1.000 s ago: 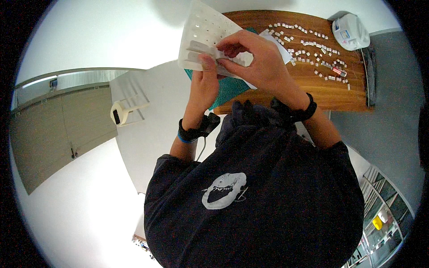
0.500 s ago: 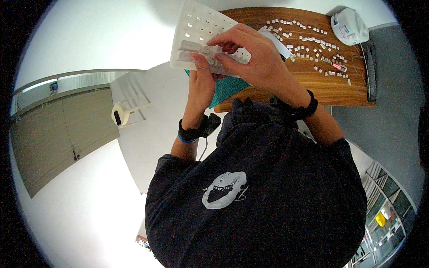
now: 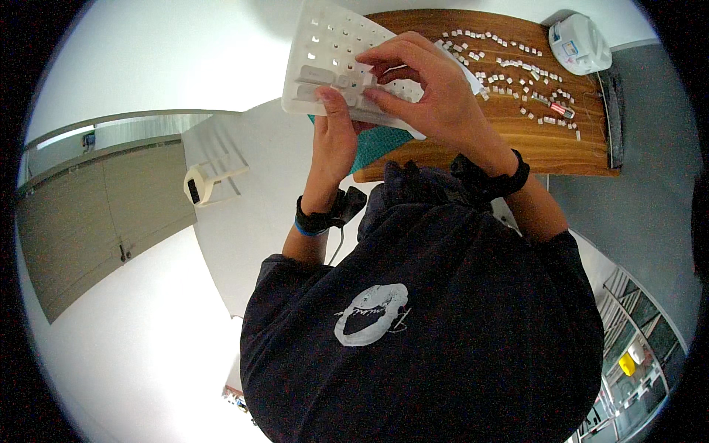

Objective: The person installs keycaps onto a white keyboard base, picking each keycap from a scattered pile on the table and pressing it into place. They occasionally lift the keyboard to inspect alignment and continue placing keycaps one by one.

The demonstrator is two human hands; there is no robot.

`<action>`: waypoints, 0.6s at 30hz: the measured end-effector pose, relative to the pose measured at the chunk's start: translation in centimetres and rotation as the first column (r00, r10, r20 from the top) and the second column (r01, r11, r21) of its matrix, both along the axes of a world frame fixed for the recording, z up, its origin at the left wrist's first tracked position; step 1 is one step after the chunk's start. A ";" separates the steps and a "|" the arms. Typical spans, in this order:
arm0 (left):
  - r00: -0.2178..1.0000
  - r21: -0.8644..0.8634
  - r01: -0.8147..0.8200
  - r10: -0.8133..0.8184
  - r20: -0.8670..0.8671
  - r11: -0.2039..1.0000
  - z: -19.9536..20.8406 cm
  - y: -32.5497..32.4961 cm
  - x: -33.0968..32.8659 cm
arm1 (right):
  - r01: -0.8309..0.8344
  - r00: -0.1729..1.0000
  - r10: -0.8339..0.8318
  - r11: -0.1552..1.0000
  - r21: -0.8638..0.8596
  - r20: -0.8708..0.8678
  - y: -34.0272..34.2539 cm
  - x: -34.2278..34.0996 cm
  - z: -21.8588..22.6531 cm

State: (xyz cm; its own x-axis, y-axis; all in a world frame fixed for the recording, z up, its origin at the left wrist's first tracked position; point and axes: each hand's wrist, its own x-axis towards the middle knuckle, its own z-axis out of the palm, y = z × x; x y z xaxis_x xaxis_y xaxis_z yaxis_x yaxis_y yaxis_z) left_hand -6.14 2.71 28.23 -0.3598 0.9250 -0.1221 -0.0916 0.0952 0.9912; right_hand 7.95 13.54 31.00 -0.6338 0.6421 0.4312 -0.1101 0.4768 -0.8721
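Above the near edge of the wooden table (image 3: pixel 561 151): white keyboard frame (image 3: pixel 325 44), lifted clear of the surface and tilted, its front edge toward the person.

Left hand (image 3: pixel 334 136): closed on the frame's lower edge, thumb pressed on top near a wide key, remaining fingers underneath and out of sight.

Right hand (image 3: pixel 432 92): arched over the frame's middle, fingers (image 3: pixel 384 60) curled and narrow, tips down among the key positions. Whether a keycap sits pinched between them: cannot tell, tips too small and partly hidden.

Under the frame: a teal mat (image 3: pixel 380 144), partly covered, lying at the table's near edge.

Further back on the table: many loose white keycaps (image 3: pixel 509 63), spread in rough rows, well apart from the frame. Among them, near the right side, a small red-tipped tool (image 3: pixel 561 109). At the far right corner, a white rounded container (image 3: pixel 580 43).

State of work, judged from the layout: mostly bare frame, with many open sockets visible across its upper left portion; only a few wide keys seated along the lower rows. Bulk of the caps off the frame and on the table. Whether caps go on or come off at this stage: not determinable from this view. In either case, a large share of key positions empty and a large share of caps unattached.
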 end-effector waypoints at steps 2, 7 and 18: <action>1.000 -0.005 0.004 -0.004 -0.011 1.000 0.1 -0.1 0.1 | -0.012 1.000 0.012 1.000 0.020 0.021 0.1 0.1 -0.3; 1.000 -0.008 0.015 -0.015 0.007 1.000 0.2 -0.3 0.3 | -0.019 0.999 0.015 0.996 0.082 0.048 0.3 0.4 -0.3; 0.999 0.004 0.031 -0.031 0.016 1.000 0.1 -0.8 0.2 | 0.050 0.998 -0.050 0.999 0.004 -0.050 0.9 0.7 -2.1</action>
State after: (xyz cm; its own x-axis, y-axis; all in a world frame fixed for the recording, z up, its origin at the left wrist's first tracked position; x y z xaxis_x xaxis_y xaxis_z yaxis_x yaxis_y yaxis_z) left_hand -5.90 1.86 28.29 -0.3293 0.9361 -0.1241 -0.1043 0.0945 0.9900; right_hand 8.65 14.46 28.91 -0.5786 0.6702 0.4648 -0.1289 0.4876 -0.8635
